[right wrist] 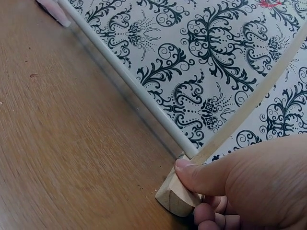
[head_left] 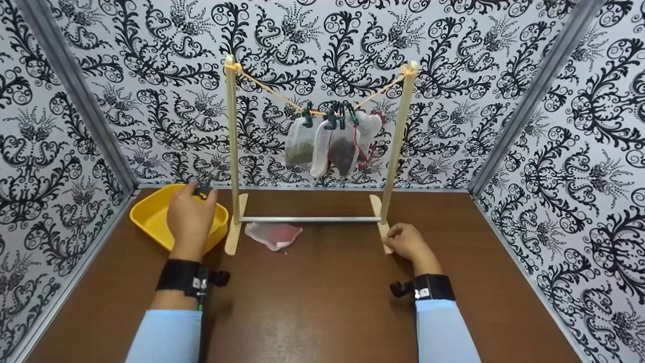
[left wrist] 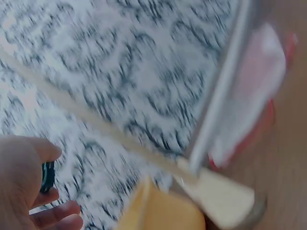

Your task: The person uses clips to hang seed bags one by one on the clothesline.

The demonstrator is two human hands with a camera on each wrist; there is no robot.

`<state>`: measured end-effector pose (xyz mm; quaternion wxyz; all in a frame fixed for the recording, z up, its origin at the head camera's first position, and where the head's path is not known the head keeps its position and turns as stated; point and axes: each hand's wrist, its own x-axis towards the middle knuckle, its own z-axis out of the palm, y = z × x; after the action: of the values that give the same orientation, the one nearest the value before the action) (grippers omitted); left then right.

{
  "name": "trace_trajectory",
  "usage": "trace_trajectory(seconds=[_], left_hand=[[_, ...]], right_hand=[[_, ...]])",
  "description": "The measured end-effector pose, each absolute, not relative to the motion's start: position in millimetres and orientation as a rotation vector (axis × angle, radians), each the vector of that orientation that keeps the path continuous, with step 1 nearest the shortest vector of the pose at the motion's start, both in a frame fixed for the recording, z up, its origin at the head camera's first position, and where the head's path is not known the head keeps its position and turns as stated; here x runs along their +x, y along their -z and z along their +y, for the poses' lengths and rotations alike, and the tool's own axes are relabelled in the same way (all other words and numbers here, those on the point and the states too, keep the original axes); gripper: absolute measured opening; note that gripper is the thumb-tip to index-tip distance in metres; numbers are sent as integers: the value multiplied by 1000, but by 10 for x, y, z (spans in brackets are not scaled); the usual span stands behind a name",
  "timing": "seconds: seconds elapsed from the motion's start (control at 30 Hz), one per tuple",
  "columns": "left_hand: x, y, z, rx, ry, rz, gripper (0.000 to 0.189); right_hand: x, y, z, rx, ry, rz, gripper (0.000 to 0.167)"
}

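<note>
My left hand (head_left: pixel 190 217) is raised over the yellow tray (head_left: pixel 146 218) and pinches a small dark green clip (left wrist: pixel 48 176) between thumb and fingers. With thumb and curled fingers, my right hand (head_left: pixel 407 243) grips the right wooden foot (right wrist: pixel 175 199) of a small drying rack. A sheer drawstring pouch (head_left: pixel 274 235) with reddish contents lies on the table, just in front of the rack's metal crossbar (head_left: pixel 310 219). More sheer pouches (head_left: pixel 301 146) with dark or greenish contents hang in a cluster from the rack's sagging string (head_left: pixel 269 89), held by green clips (head_left: pixel 333 118).
Two upright wooden posts (head_left: pixel 232 141) carry the string at their tops. Behind the rack stands a patterned wall (head_left: pixel 312 30), with similar walls at both sides. The brown table (head_left: pixel 312 302) runs up to them.
</note>
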<state>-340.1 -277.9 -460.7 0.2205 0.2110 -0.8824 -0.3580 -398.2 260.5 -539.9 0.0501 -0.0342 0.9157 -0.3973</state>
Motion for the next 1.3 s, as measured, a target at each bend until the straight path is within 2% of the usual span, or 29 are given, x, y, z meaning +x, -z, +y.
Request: trace_trajectory(seconds=[0.3,0.53,0.77,0.97,1.13,1.3], left_hand=[[-3341,4533,-2082,347,1143,-2237,59],[-3277,4518,-1646,80,1213,-2258,54],[-3212,4563,-1376,-63,1251,-2313,52],[-3153,4564,-1196,-171,1297,-2397,50],[-3118,4574,-1127,-346,1338,-2389,46],[-3083,4570,-1088,-468,1380,-2427,47]], right_hand=[[-4001,5436,2608,-116,1215,2792,18],[-4263,5768,2736,-174,1210,2809,17],[-3981,5402,2585,-79,1203,2775,20],[-4032,5220,2638,-51,1189,2743,27],[-4011,4868,2382,-229,1197,2822,35],[-3869,4551,1957,-556,1373,2765,36]])
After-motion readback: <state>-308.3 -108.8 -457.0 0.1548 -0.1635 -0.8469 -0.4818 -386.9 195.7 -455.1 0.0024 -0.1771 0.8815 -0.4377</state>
